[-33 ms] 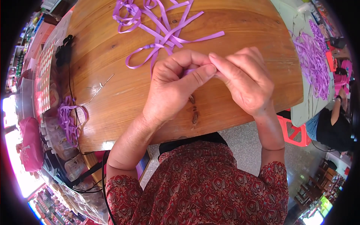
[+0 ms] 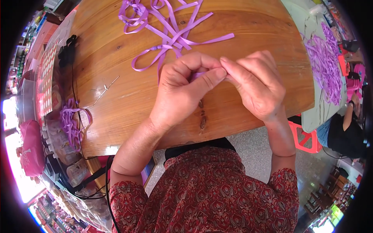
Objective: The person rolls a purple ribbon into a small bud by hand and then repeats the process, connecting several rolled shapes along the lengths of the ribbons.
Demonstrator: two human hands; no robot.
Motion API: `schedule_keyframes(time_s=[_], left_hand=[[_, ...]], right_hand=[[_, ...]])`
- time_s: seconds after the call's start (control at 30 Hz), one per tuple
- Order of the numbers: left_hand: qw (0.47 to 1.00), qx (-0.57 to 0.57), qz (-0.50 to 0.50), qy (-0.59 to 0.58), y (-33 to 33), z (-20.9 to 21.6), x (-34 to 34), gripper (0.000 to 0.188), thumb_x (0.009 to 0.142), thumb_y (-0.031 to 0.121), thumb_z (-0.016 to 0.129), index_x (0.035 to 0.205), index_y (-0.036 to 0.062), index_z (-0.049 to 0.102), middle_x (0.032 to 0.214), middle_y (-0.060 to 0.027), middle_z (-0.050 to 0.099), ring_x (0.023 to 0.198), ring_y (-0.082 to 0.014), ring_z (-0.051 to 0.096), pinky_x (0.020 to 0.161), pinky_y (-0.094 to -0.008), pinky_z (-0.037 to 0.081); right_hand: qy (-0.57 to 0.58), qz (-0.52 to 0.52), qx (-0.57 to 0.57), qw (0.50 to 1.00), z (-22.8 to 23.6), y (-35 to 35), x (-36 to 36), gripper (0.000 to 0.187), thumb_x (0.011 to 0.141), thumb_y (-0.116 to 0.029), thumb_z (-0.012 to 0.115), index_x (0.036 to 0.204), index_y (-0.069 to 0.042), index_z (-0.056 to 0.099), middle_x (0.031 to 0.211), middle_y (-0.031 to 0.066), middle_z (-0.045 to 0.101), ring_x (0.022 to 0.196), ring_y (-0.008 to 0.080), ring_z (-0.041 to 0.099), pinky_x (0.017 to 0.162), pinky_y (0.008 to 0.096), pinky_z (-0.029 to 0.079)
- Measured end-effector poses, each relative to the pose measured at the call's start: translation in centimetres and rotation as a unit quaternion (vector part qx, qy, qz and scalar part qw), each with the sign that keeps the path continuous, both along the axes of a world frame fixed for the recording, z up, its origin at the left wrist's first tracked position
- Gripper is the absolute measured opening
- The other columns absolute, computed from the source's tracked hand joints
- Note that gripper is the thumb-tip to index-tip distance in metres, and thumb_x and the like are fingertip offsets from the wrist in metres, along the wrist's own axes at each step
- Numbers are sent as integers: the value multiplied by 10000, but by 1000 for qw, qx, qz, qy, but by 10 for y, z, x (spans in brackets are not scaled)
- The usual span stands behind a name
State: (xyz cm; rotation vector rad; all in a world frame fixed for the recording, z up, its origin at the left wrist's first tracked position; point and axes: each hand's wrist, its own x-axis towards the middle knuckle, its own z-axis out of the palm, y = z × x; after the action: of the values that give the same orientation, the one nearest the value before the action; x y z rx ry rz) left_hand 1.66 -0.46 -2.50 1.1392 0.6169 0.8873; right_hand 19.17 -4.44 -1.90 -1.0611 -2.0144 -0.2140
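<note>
Over the wooden table, my two hands meet, thumbs and forefingers pinched close together. My left hand is closed on a purple ribbon, of which a short bit shows between its thumb and curled fingers. Touching its fingertips, my right hand is closed in a pinch too; what it grips at the tips is hidden by the fingers. Just beyond the hands lies a loose tangle of purple ribbons, with loops and small bands on some of them.
A thin metal tool lies left on the table. More purple ribbon hangs at the left edge, near a black cord and a pink bag. At right, a pale table bears a ribbon heap; a person is beside it.
</note>
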Motion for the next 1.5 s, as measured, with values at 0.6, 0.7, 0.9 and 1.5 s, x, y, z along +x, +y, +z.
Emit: schedule_keyframes(time_s=[0.6,0.7,0.9,1.5], left_hand=[[984,144,28,105,-6,-5,3,40,821,-16,654,805,15,633,644,46,513,564,-11,400,487,-189,331],[981,163,32,102,-7,-5,3,43,819,-19,654,802,16,636,640,47,510,556,-12,388,481,-193,319],[980,175,27,95,-7,-3,3,44,821,-25,650,808,14,638,650,52,520,565,-10,389,483,-194,322],[916,58,145,-369,63,35,-83,111,925,117,519,947,30,583,606,49,296,491,-64,223,473,-234,200]], right_hand=[[1,-11,-57,998,-1,-19,21,148,721,-30,702,861,6,674,732,50,599,651,202,536,620,324,403],[3,-7,-49,999,-1,-21,23,159,716,-40,707,865,5,677,731,49,592,641,198,527,611,326,399],[-11,-3,-67,998,3,-23,26,152,720,-11,698,870,0,674,736,58,585,647,207,524,620,328,399],[-39,87,-151,984,-21,110,-36,213,780,-108,682,983,-46,668,1004,61,596,908,246,568,802,356,449]])
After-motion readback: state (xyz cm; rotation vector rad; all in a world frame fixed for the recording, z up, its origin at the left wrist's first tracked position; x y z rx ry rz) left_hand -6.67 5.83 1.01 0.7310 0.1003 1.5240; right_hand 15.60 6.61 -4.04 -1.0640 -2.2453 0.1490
